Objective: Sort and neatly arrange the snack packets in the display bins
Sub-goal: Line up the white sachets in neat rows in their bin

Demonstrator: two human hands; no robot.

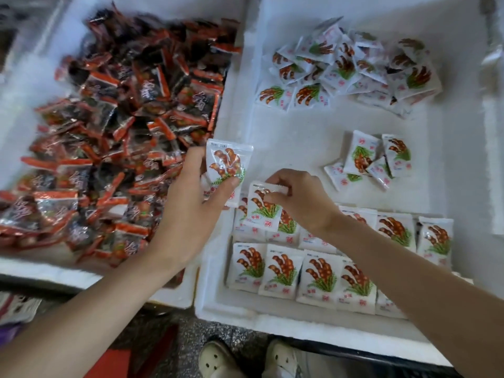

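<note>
My left hand (191, 195) holds a small stack of white snack packets (226, 165), printed with brown pods and green leaves, above the divide between two white foam bins. My right hand (297, 197) pinches one white packet (261, 211), tilted over the near-left corner of the right bin (313, 137). Below it, white packets lie in two neat rows (300, 274) along the bin's front. A small loose group (371, 159) lies mid-bin and a jumbled pile (349, 69) sits at the back.
The left foam bin (24, 105) is heaped with red-and-black snack packets (117, 126). The foam wall between the bins (234, 85) runs up the middle. My shoes (245, 361) stand on speckled floor below the bins. More packets (16, 304) show at the lower left.
</note>
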